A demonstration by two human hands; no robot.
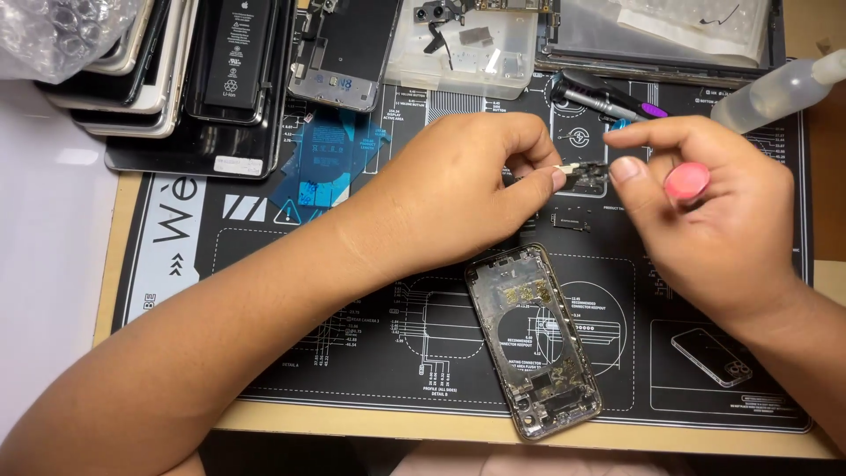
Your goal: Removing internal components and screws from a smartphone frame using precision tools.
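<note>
Centrally, a black repair mat (176, 291) printed with white diagrams covers the wooden table and serves as the landmark for everything else. At the mat's far-left corner a stack of dismantled phones and screens (176, 70) overlaps its edge, and a clear plastic parts tray (467, 62) sits along its far edge. Near the mat's front edge lies an emptied phone housing (533, 339), open side up and tilted slightly. A blue adhesive film (330, 163) rests on the mat's far-left part, and a clear squeeze bottle (775, 92) lies at its far-right corner. Above the mat's middle, the left hand (458, 194) pinches a small dark phone component (589, 176) between thumb and forefinger. The right hand (714, 220) is closed around a tool with a pink round cap (687, 181), its fingertips touching the same component.
</note>
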